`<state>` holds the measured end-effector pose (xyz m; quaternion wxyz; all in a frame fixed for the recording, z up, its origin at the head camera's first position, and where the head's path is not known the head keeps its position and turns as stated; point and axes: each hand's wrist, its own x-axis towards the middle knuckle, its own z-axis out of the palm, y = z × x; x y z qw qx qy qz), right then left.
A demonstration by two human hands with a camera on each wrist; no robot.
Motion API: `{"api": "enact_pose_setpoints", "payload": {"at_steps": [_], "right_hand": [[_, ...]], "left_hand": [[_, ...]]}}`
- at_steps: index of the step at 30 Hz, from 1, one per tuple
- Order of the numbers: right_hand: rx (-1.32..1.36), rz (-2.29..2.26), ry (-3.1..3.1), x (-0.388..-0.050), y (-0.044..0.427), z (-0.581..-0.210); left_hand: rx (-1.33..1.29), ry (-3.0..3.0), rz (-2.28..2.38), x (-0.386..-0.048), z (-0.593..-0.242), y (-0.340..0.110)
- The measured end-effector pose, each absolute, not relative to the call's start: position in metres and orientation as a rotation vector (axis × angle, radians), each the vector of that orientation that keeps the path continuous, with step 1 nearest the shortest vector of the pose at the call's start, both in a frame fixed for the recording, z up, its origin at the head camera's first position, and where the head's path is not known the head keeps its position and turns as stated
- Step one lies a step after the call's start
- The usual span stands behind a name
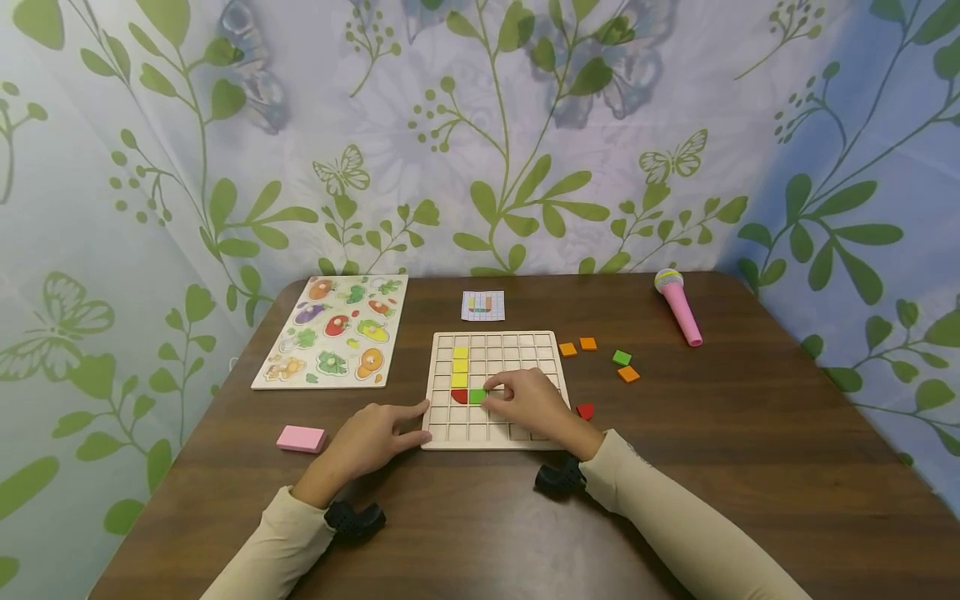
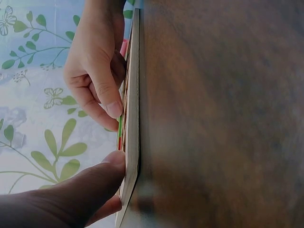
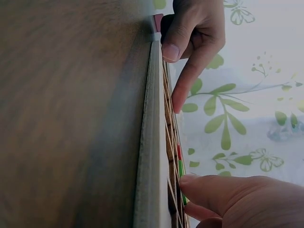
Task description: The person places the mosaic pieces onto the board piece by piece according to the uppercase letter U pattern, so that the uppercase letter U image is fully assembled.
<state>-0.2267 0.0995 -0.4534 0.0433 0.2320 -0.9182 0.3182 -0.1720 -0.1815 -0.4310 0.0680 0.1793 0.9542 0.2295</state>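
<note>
A pale wooden grid board [image 1: 442,418] lies flat on the table in the head view. My left hand [image 1: 366,443] touches its left edge with thumb and index finger fairly straight. On the board, a column of yellow square tiles [image 1: 460,367] stands above a red quarter-round tile [image 1: 459,397]. Right of the red piece is a green square tile [image 1: 477,397], its right side pinched between thumb and index finger of my right hand [image 1: 534,403]. In the right wrist view, the green tile [image 3: 181,169] sits at those fingertips, beside the red one.
Loose orange tiles [image 1: 628,374], a green tile [image 1: 622,357] and a red tile [image 1: 585,411] lie right of the board. Behind it is a small pattern card [image 1: 483,306]. A vegetable puzzle board [image 1: 348,333], pink block [image 1: 302,439] and pink toy microphone [image 1: 679,308] lie farther out.
</note>
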Motion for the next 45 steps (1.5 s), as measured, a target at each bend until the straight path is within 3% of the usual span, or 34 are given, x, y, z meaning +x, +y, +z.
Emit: {"api": "enact_pose_setpoints", "payload": {"at_steps": [29,45], "right_hand": [[0.698,1.077,-2.790,-0.228,0.117,-0.447],[0.574,1.045,-2.752,-0.236,0.180,-0.440]], "left_hand": [[0.530,2.868,0.698,-0.172,-0.431,-0.182],[0.531,2.869,0.699,-0.172,-0.430,-0.182]]}}
